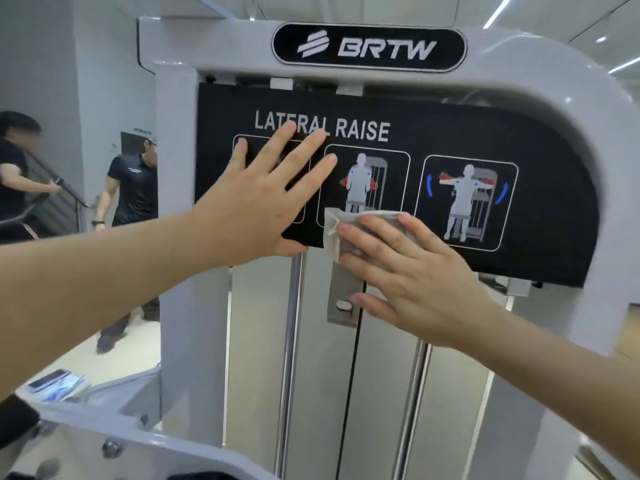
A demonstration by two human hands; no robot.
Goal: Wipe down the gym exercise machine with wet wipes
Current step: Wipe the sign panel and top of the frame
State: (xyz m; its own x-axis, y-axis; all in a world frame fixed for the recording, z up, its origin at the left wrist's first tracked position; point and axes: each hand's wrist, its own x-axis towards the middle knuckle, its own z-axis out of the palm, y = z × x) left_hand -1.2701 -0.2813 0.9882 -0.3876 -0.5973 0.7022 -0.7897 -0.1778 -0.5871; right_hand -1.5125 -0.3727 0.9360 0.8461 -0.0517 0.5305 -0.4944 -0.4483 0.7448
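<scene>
Fingers (374, 237), R hand (415, 271): together, pressing wet wipe (331, 233) at placard (536, 140) 6 o'clock; L hand (263, 199) splayed. Risk: wipe snags edge, bunches.

One machine (176, 202), one wipe (341, 223), a left hand (263, 199) and right hand (415, 271), three diagrams (363, 181), two bystanders (133, 188), one phone (50, 379).

Our left hand (263, 202) lies flat on the left part of the instruction placard (450, 133), which is mounted inside the machine frame (176, 168) under its top bar. Just right and lower, our right hand (408, 268) presses the wet wipe (343, 230) against the placard's bottom edge. At lower left, a phone (50, 377) lies on a packet (69, 391).
</scene>
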